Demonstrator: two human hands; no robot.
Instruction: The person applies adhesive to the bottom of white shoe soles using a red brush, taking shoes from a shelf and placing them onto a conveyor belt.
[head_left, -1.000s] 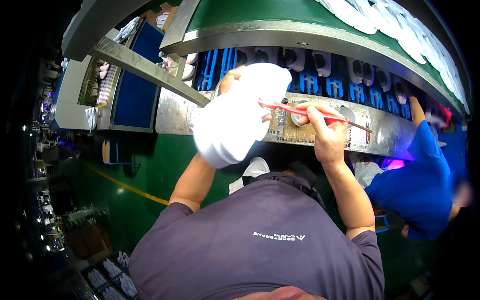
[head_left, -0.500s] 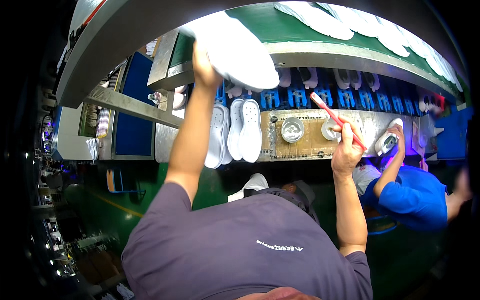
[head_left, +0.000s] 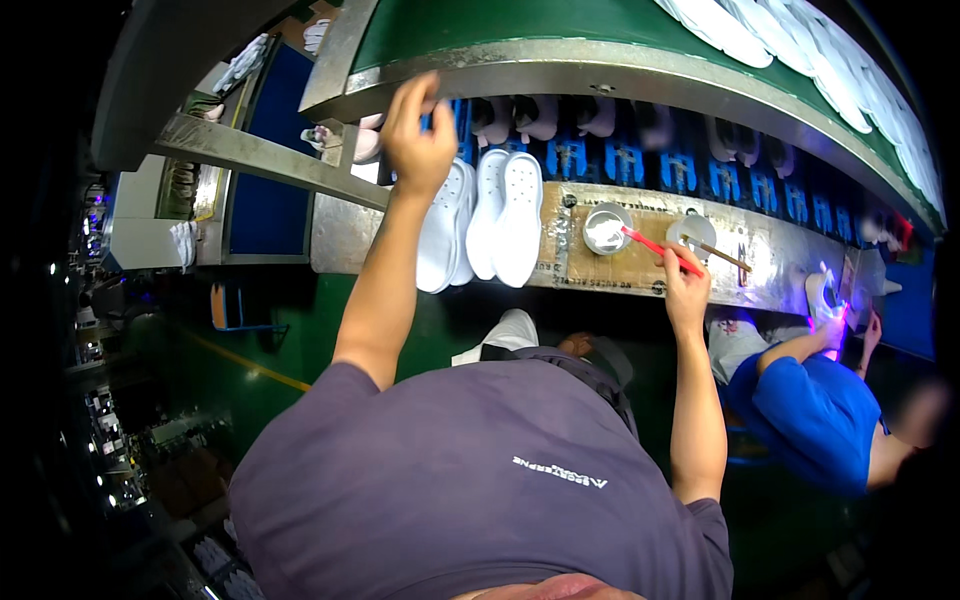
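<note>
My right hand (head_left: 687, 292) grips a red-handled brush (head_left: 664, 250), its tip down inside a metal cup (head_left: 605, 214) with pale, shiny contents. Nothing is in my left hand (head_left: 418, 140); its fingers are loosely bent and apart, close to the metal edge of the upper shelf. Just below that hand, white shoe soles with small holes lie in two overlapping groups, a left group (head_left: 438, 240) and a right group (head_left: 518, 220). To the right of the first cup stands a second cup (head_left: 690, 236), with a thin brown-handled brush (head_left: 722, 256) resting across it.
Both cups stand on a taped cardboard sheet (head_left: 560, 225) on the metal bench. Behind it runs a row of blue holders (head_left: 623, 163) with shoes above. Several white pieces (head_left: 790, 65) lie on the green upper belt (head_left: 480, 25). A co-worker in blue (head_left: 815, 410) handles a shoe at right.
The large white sole has left my left hand, which has come down slightly. My right hand has lowered the red brush into the left cup. The co-worker's shoe has moved right.
</note>
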